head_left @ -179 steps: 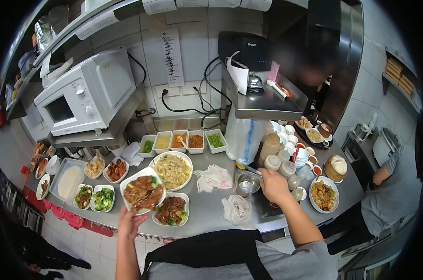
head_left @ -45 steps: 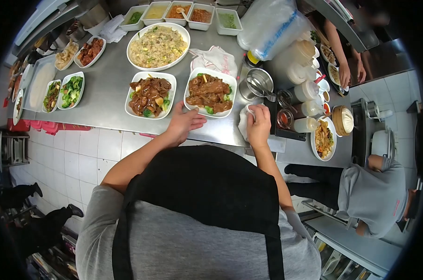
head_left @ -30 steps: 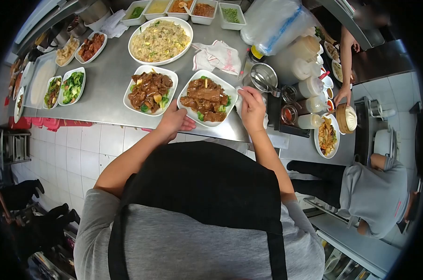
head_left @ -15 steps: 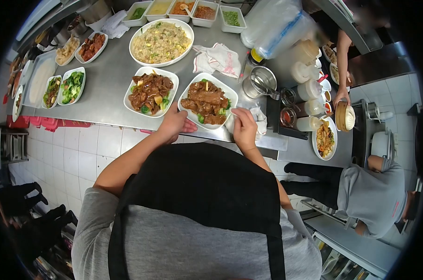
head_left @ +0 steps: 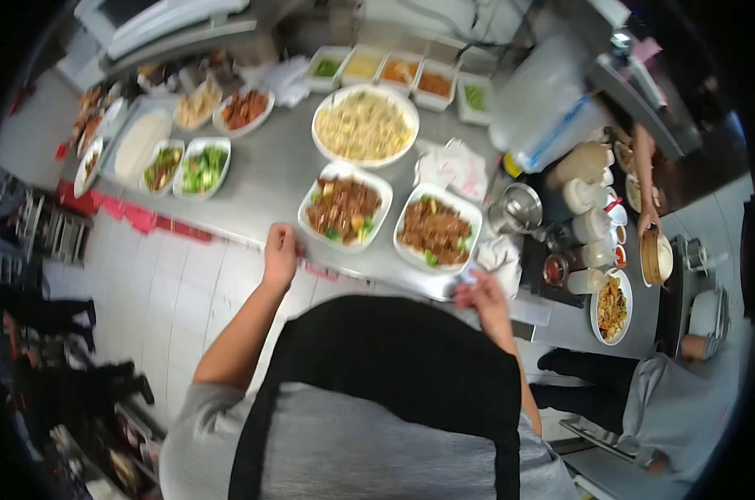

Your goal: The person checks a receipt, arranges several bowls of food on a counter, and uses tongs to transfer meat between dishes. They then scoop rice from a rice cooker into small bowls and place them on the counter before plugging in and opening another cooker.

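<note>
My left hand (head_left: 282, 254) is closed at the counter's front edge, apart from the left square plate (head_left: 322, 237) of brown sliced meat with broccoli. Nothing shows in its curled fingers. My right hand (head_left: 483, 298) is slightly blurred, its fingers drawn together just off the near right corner of the right square plate (head_left: 472, 242), which holds similar meat and greens. A pale bit shows at those fingertips; I cannot make out what it is. A crumpled white cloth (head_left: 502, 258) lies beside that hand. Behind the plates stands an oval plate (head_left: 321, 143) of fried rice.
Broccoli plate (head_left: 204, 167) and other dishes stand at the left. Topping tubs (head_left: 434, 86) line the back. A steel pot (head_left: 517, 208), squeeze bottles (head_left: 590, 225) and a noodle plate (head_left: 626, 321) are at the right. A co-worker's hand (head_left: 648, 218) touches a bamboo steamer (head_left: 653, 257).
My left hand has drawn away from between the plates to the left and curled its fingers. My right hand has dropped off the right plate's rim. The whole view has shifted and tilted.
</note>
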Demonstrator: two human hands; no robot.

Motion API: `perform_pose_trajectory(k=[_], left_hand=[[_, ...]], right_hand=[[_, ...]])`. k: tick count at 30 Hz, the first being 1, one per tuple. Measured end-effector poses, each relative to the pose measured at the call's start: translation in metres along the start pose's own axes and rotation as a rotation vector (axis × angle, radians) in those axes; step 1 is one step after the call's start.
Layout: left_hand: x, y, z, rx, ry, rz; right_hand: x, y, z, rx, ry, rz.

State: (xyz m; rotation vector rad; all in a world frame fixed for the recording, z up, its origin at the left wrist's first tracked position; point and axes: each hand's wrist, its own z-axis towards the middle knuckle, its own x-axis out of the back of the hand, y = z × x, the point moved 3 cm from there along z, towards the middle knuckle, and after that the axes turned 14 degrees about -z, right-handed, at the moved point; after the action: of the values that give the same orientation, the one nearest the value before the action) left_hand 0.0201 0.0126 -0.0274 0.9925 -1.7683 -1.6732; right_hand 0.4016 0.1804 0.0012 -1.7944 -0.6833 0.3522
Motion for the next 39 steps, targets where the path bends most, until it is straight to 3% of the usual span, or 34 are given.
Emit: perform_pose_trajectory(k=[1, 3, 5, 9, 11, 13, 16, 19, 21, 23, 26, 32, 36, 39], left_hand=[[0.002, 0.011, 0.014, -0.140, 0.024, 0.050], [-0.003, 0.033, 0.034, 0.081, -0.280, 0.105], [-0.005, 0.036, 0.053, 0.126, -0.469, 0.214], [-0.006, 0.033, 0.069, 0.259, -0.526, 0.198], [-0.011, 0.036, 0.052, 0.428, -0.533, 0.073], [-0.015, 0.045, 0.021, 0.655, -0.523, -0.047], [-0.002, 0.017, 0.014, 0.578, -0.441, -0.147], [0.015, 0.018, -0.002, 0.536, -0.277, -0.183], [0.024, 0.039, -0.011, 0.520, -0.269, -0.125], [0.017, 0.072, -0.027, 0.472, -0.234, -0.115], [0.003, 0.117, -0.040, 0.431, -0.346, -0.053], [-0.143, 0.199, -0.118, 0.348, -0.495, 0.017], [-0.291, 0.206, -0.181, 0.384, -0.688, -0.095], [-0.395, 0.196, -0.213, 0.522, -0.877, -0.085]], right_hand=[[-0.015, 0.005, 0.002, -0.110, -0.059, 0.144], [-0.039, -0.001, 0.008, -0.119, -0.017, 0.408], [-0.053, -0.003, 0.019, -0.004, 0.041, 0.495], [-0.061, -0.010, 0.031, -0.011, 0.127, 0.509], [-0.060, 0.003, 0.044, 0.007, 0.261, 0.393], [-0.060, -0.015, 0.036, -0.040, 0.241, 0.297], [-0.050, -0.011, 0.009, -0.082, 0.231, 0.302], [-0.025, -0.059, -0.053, -0.108, 0.103, 0.396], [0.005, -0.083, -0.086, -0.047, 0.044, 0.446], [0.043, -0.112, -0.122, -0.011, 0.086, 0.484], [0.119, -0.129, -0.162, 0.068, 0.209, 0.448], [0.294, -0.120, -0.223, 0.147, 0.620, 0.299], [0.422, -0.040, -0.237, 0.125, 0.913, 0.276], [0.503, 0.037, -0.233, 0.087, 1.067, 0.246]])
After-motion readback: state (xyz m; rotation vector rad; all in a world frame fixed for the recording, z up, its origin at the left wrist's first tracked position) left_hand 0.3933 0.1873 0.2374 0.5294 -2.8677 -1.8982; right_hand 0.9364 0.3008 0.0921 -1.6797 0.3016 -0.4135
